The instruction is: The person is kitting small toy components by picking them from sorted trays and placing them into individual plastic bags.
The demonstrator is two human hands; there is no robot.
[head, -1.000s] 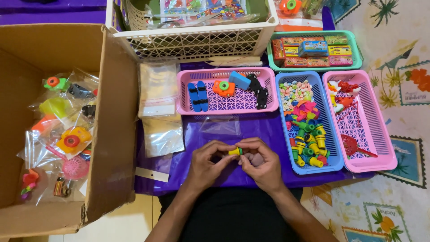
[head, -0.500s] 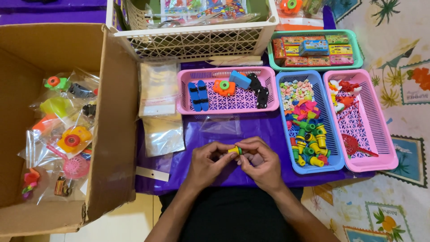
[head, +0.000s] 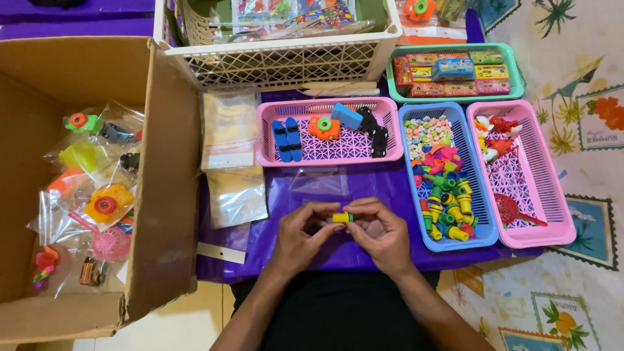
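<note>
My left hand (head: 300, 235) and my right hand (head: 379, 235) meet over the purple cloth (head: 286, 195). Together they pinch a small yellow and green toy piece (head: 340, 218) between the fingertips. Just beyond my hands lies a clear empty plastic bag (head: 318, 182). To the right, a blue basket (head: 481, 195) holds several small colourful toy pieces like the one I hold.
A cardboard box (head: 162, 195) with bagged toys stands at the left. Stacks of clear bags (head: 229, 156) lie beside it. A pink basket (head: 383, 107) of toys sits ahead, another pink basket (head: 552, 195) at right, a green basket (head: 513, 71) and a white crate (head: 279, 62) behind.
My hands have stayed in place, with only slight finger movement around the small toy piece.
</note>
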